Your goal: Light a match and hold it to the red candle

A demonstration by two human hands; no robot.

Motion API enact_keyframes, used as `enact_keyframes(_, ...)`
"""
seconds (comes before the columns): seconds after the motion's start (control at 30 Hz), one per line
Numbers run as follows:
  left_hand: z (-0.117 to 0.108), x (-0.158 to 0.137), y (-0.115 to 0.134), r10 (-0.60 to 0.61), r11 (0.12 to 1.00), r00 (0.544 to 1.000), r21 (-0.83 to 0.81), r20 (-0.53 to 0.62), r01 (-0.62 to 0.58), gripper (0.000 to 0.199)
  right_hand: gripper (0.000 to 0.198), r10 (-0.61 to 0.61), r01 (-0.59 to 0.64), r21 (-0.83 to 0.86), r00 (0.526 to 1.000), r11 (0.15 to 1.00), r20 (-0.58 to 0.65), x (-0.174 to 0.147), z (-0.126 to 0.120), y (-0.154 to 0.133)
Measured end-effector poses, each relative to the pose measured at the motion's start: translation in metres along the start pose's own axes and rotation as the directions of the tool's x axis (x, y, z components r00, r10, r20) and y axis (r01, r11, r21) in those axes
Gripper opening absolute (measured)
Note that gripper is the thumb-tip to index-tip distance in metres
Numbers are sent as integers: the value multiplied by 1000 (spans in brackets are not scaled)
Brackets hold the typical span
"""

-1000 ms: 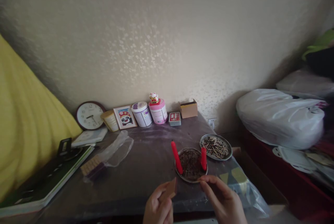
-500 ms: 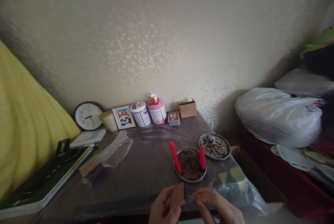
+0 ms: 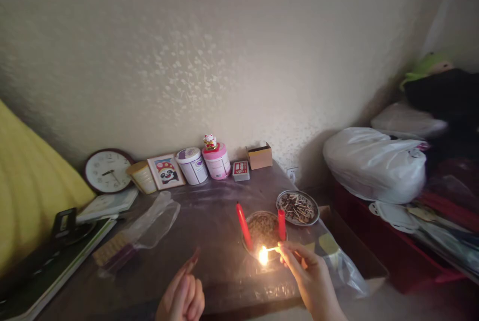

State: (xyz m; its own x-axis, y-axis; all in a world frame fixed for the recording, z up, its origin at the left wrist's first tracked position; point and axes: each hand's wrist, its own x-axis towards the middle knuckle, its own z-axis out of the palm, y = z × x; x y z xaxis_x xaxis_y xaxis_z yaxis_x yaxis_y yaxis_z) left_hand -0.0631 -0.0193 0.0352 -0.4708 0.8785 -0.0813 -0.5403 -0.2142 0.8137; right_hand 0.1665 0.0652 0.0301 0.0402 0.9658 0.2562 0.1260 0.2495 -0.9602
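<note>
One match [image 3: 272,249] now burns at lower centre, pinched in my right hand [image 3: 312,281] beside the dish [image 3: 251,247]; my left hand [image 3: 182,296], gripping the matchbox [image 3: 194,255], has swung away leftward.

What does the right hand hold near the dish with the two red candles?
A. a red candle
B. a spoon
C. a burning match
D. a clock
C: the right hand pinches a thin match whose tip burns with a flame beside the dish with the candles.
</note>
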Motion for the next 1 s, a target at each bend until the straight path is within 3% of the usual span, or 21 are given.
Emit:
enact_keyframes(0.13, -6, 10, 7, -1, 988, 994, -154, -110, -16, 40, 35, -18, 18, -8, 999, 1000, 34, 1, -1, -11)
enact_keyframes(0.43, -3, 14, 6, -1, 981, 986, -191, -169, -32, 40, 29, -56, 54, 25, 994, 998, 91, 5, -8, -11)
enact_keyframes(0.7, -8, 18, 1, -24, 977, 984, -211, -178, -14, 38, 30, 12, -30, 108, 986, 994, 164, 9, -18, -24)
enact_keyframes(1.0, -13, 21, 3, -77, 977, 976, -211, -206, 32, 38, 29, -114, 114, 2, 990, 993, 89, 17, -23, -20)
